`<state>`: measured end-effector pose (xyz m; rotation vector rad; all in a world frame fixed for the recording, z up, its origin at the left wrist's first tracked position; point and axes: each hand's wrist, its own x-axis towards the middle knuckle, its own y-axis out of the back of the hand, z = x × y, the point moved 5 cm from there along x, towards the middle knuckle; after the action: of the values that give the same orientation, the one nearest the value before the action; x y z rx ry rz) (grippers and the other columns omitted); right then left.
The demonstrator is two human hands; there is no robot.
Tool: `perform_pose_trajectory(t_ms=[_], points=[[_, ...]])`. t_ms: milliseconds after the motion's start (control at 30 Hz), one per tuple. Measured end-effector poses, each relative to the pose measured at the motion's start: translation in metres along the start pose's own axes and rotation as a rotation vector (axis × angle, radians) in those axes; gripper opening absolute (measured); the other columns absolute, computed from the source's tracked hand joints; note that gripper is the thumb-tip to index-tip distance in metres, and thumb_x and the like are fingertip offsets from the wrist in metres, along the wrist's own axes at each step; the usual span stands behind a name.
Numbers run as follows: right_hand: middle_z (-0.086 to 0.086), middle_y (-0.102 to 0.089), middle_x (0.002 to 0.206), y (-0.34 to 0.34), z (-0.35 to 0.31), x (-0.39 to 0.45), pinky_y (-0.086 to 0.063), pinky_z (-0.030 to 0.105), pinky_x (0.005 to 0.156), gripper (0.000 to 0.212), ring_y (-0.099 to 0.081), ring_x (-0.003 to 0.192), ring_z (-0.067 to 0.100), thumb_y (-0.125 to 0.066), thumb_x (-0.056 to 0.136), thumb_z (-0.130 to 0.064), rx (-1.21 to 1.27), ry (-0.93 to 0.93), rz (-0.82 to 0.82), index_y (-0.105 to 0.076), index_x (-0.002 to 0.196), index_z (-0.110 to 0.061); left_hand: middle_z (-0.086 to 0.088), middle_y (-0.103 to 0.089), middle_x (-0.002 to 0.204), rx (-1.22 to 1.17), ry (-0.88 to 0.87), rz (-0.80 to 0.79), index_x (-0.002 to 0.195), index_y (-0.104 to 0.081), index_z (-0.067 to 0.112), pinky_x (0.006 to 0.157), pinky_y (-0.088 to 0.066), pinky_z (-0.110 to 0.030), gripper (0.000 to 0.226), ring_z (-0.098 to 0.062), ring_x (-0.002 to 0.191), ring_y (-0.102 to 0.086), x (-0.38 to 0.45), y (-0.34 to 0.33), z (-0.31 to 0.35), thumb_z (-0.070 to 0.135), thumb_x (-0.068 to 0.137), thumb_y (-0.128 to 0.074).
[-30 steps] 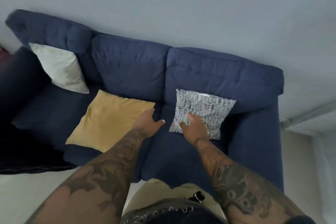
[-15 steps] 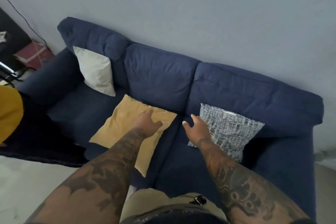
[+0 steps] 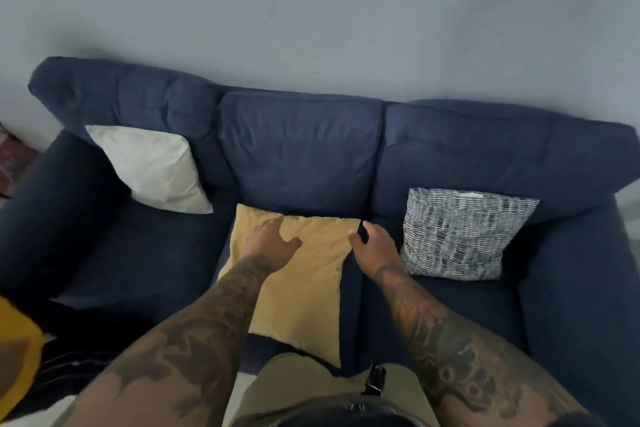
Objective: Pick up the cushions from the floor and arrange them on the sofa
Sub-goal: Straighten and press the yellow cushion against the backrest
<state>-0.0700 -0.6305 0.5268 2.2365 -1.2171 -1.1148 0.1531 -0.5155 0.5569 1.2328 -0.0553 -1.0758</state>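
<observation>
Three cushions are seen on the blue sofa (image 3: 301, 146): the yellow cushion (image 3: 304, 288) lies flat on the middle seat, pressed by the open left hand (image 3: 273, 243); the right hand (image 3: 375, 248), open and empty, hovers beside its corner. The white cushion (image 3: 152, 170) and patterned cushion (image 3: 460, 232) are propped against the backrest.

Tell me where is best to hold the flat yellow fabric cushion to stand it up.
Probably by the two far corners of the yellow fabric cushion, coming from the front. It lies flat with its far edge against the dark blue sofa backrest, and both open hands are already near those corners.
</observation>
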Motion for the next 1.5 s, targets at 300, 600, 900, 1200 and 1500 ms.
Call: perform_pose_trajectory(t_ms=[300,600,900,1200,1500], points=[[0.010,-0.035,0.171,-0.092,-0.024,-0.005,-0.029,0.043,0.128,0.070,-0.030,0.158,0.028,-0.053,0.107,-0.050,0.105,-0.187,-0.013,-0.037,0.165,-0.014,-0.003,-0.042,0.163,0.077,-0.017,-0.130,0.162,-0.036,0.022,0.116,-0.042,-0.044,0.082,-0.028,0.145,-0.044,0.054,0.019,-0.068,0.059,0.094,-0.065],[0.005,-0.029,0.174,-0.150,-0.004,0.003,-0.029,0.048,0.128,0.073,-0.028,0.159,0.029,-0.052,0.107,-0.054,0.134,-0.362,-0.086,-0.032,0.167,-0.018,-0.008,-0.042,0.162,0.049,0.161,-0.198,0.162,-0.036,0.020,0.111,-0.046,-0.051,0.083,-0.035,0.143,-0.045,0.096,-0.010,-0.122,0.063,0.094,-0.061],[0.012,-0.008,0.178,-0.225,0.043,0.105,-0.018,0.049,0.130,0.085,-0.013,0.163,0.036,-0.042,0.104,-0.068,0.071,-0.439,0.005,-0.018,0.171,-0.021,-0.011,-0.034,0.165,-0.043,0.439,-0.066,0.164,-0.031,0.019,0.118,-0.034,-0.055,0.090,-0.040,0.148,-0.034,0.194,-0.083,-0.194,0.071,0.095,-0.052],[0.014,-0.011,0.177,-0.276,0.108,0.198,-0.022,0.060,0.126,0.115,-0.026,0.156,0.046,-0.036,0.086,-0.093,0.235,-0.806,0.157,0.002,0.171,-0.023,-0.007,-0.019,0.170,-0.316,0.683,0.004,0.165,-0.003,0.041,0.121,-0.026,-0.060,0.125,-0.044,0.150,-0.028,0.282,-0.148,-0.220,0.098,0.066,-0.052],[0.016,-0.024,0.172,-0.275,0.099,0.217,-0.031,0.065,0.117,0.129,-0.038,0.150,0.044,-0.026,0.063,-0.110,0.285,-0.794,0.111,0.004,0.168,-0.042,-0.018,-0.020,0.166,-0.328,0.643,-0.040,0.158,0.004,0.060,0.113,-0.032,-0.063,0.128,-0.047,0.144,-0.035,0.282,-0.147,-0.214,0.108,0.050,-0.044]])
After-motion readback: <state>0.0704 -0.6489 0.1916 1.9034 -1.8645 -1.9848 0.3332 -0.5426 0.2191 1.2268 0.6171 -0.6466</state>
